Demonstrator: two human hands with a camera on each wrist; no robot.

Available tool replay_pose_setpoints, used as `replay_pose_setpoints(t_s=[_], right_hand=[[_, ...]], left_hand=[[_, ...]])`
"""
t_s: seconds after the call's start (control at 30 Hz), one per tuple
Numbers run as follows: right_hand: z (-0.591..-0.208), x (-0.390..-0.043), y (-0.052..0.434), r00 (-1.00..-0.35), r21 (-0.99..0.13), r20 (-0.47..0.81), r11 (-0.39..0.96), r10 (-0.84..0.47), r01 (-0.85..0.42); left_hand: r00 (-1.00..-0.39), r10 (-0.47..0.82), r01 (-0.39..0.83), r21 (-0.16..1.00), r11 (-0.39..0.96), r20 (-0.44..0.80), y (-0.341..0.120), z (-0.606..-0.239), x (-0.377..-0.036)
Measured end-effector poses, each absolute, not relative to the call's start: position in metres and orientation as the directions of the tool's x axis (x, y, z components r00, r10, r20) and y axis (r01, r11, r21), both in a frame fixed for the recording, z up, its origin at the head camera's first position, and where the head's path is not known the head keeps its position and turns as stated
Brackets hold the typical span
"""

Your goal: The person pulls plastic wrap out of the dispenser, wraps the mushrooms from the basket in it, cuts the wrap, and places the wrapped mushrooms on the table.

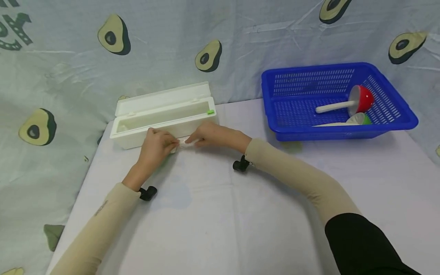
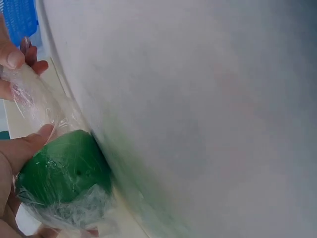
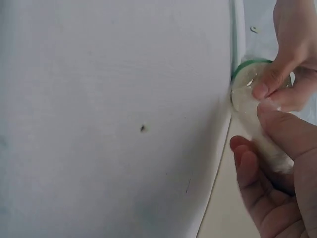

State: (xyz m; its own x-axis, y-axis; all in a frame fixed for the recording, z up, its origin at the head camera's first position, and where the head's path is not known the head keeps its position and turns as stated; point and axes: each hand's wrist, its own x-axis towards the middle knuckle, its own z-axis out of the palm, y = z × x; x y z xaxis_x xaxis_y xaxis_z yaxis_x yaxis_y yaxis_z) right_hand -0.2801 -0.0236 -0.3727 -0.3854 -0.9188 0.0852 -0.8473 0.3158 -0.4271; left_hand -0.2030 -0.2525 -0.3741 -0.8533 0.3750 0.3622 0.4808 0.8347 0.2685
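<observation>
Both hands hold a mushroom-shaped thing (image 2: 64,166) with a rounded green cap and a pale stem, wrapped in clear plastic film. My left hand (image 1: 154,149) grips it at the cap end, thumb (image 2: 37,141) on the neck where cap meets stem. Farther along, my right hand (image 1: 216,135) pinches the film-covered stem (image 3: 270,144) between thumb and fingers. In the head view the hands hide most of the cap. Just behind them stands a long white box (image 1: 137,139), its hinged lid (image 1: 165,98) raised.
A blue perforated basket (image 1: 271,110) at the back right holds a red-capped mushroom-shaped thing (image 1: 365,100) and a green-capped one (image 1: 366,119). The box has a small green tab (image 1: 211,112) on its rim. An avocado-print cloth (image 1: 165,34) hangs behind the white-covered table (image 1: 213,214).
</observation>
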Motion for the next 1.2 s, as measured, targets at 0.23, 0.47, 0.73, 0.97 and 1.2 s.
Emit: replay_pose_setpoints(t_s=[0.23,0.47,0.73,0.97,1.2], right_hand=[[-0.377,-0.277,-0.026,-0.412,-0.351,0.164,0.337,-0.897,-0.874],[-0.375,-0.279,-0.024,-0.474,-0.488,0.085,0.378,-0.876,-0.786],[-0.37,-0.277,-0.023,-0.436,-0.459,0.086,0.352,-0.896,-0.816],[-0.365,-0.276,-0.024,-0.425,-0.404,0.107,0.351,-0.899,-0.845],[-0.367,-0.277,-0.021,-0.499,-0.43,0.082,0.421,-0.862,-0.799]], left_hand=[[-0.919,0.31,0.371,0.267,0.889,0.243,-0.239,-0.366,-0.2],[-0.951,0.301,0.306,0.074,0.949,0.069,-0.23,-0.363,-0.201],[-0.909,0.334,0.373,0.125,0.919,0.25,-0.229,-0.368,-0.2],[-0.912,0.389,0.41,0.228,0.883,0.133,-0.24,-0.359,-0.197],[-0.927,0.376,0.331,0.462,0.823,-0.005,-0.267,-0.342,-0.191]])
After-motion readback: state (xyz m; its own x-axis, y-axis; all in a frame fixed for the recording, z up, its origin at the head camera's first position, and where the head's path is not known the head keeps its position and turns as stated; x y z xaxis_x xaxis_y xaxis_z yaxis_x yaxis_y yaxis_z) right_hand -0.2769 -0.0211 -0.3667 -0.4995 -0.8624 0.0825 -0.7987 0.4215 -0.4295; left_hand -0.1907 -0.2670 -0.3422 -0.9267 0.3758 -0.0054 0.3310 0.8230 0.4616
